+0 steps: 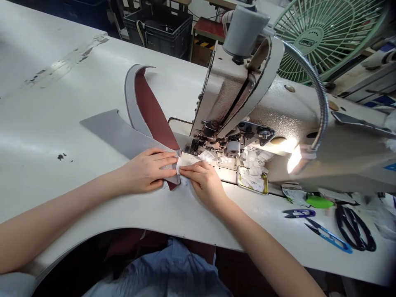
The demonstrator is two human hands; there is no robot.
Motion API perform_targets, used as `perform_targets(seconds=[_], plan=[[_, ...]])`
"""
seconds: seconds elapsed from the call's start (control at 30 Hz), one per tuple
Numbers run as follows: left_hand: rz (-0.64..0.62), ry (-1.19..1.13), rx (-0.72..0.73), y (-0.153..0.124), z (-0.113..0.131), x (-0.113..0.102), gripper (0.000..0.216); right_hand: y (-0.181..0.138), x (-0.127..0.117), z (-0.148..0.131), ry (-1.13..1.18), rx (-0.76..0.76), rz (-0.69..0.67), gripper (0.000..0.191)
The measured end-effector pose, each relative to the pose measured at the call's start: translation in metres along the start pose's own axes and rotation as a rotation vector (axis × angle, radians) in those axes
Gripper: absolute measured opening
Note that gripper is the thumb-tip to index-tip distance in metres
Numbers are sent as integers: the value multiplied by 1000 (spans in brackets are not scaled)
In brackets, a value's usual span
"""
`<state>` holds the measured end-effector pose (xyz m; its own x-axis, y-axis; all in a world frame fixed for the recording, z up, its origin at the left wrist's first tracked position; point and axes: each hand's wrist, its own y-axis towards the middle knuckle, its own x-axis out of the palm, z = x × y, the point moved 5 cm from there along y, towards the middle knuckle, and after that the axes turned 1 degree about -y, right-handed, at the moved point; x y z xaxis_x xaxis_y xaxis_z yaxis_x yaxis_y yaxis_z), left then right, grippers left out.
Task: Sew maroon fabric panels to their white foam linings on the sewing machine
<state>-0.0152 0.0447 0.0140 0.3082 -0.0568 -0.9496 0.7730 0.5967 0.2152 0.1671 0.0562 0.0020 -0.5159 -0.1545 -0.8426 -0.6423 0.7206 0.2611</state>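
My left hand (150, 170) lies flat with its fingers stretched over a piece of grey mesh-like material (108, 128). That piece has a maroon side (154, 111), and a long arm of it curls up off the table. At its edge sits a small white strip (178, 166). The fingertips of my right hand (202, 178) are pressed together on this strip, beside my left fingertips. Just beyond both hands is the head of a sewing machine (222, 95); its needle area is partly hidden among metal parts.
Beside the machine, white scraps (252, 177) fill a small metal tray (265, 187). Thread snips (299, 213), blue snips (331, 236) and black-handled scissors (354, 227) lie at the right. A lit lamp (295, 160) hangs low. Behind are a green fan (309, 39) and a dark crate (173, 37).
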Motion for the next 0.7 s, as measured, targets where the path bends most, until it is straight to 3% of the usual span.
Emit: perform_targets(seconds=[0.3,0.53,0.7], plan=[[44,-34,-85,0,-5,4,56,-1,8,-10,-205,-61,-26,37],[8,-40,-79,38,-29,6,49,7,-6,7,-327,92,-1,32],[-2,-108,-31,60,-31,14,48,1,-19,12,-362,174,49,29]])
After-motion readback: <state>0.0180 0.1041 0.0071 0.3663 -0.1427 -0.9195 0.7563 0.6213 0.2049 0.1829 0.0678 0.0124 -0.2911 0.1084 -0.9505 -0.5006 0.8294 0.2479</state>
